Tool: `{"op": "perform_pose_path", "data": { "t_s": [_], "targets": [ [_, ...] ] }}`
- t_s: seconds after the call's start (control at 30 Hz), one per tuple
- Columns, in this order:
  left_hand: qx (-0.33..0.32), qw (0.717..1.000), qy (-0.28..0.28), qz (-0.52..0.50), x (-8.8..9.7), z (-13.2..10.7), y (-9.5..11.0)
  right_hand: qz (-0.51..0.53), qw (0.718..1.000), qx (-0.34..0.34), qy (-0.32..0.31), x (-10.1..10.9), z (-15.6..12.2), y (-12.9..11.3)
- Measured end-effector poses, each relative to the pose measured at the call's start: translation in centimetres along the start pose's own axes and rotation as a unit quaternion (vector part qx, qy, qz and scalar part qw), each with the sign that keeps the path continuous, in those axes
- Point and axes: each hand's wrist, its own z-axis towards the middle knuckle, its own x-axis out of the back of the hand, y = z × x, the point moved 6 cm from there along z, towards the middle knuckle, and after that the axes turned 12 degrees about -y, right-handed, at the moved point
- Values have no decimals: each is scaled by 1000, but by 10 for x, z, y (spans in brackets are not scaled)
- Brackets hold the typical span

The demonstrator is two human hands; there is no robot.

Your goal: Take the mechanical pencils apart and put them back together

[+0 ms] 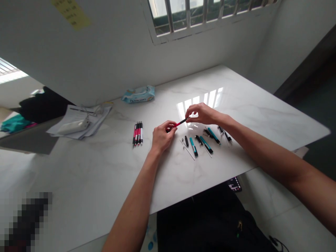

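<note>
A red and black pen (180, 123) is held between my two hands just above the white tabletop. My left hand (164, 134) pinches its lower left end, and my right hand (201, 113) grips the black end at the upper right with thumb and fingertips. Close in front of my hands lie taken-apart pens: a teal barrel (193, 146), another teal barrel (206, 144), a short black grip piece (186, 141) and a thin white refill (187, 149). Several pens in red, black and white (138, 133) lie side by side to the left of my left hand.
A blue pack of wipes (139, 94) rests by the wall. Papers (98, 120) with a white power strip (75, 126) on them lie at the left. More black pen parts (225, 133) are beneath my right forearm. The marble-patterned table (168, 189) ends close to my lap.
</note>
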Motion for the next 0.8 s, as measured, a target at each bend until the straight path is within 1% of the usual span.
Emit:
{"op": "perform_pose_path", "data": {
  "t_s": [0.23, 0.4, 0.47, 0.57, 0.67, 0.8],
  "targets": [
    [-14, 1000, -9, -9, 0, 1, 1, -7, 999, -35, -28, -4, 3, 6],
    [-17, 999, -7, -27, 1, 2, 0, -5, 999, -38, -23, -7, 4, 7],
    [-20, 999, 1, -41, 2, 2, 1, -4, 999, -33, -20, -7, 3, 7],
    [-34, 998, 18, -40, 5, 2, 5, -13, 999, -22, -41, -10, 4, 8],
    [-50, 998, 16, -36, 5, 1, 10, -21, 998, -11, -57, -13, 4, 6],
    [-67, 997, 7, -43, 2, -1, 16, -27, 999, 16, -44, -19, 7, -4]
  ]
}}
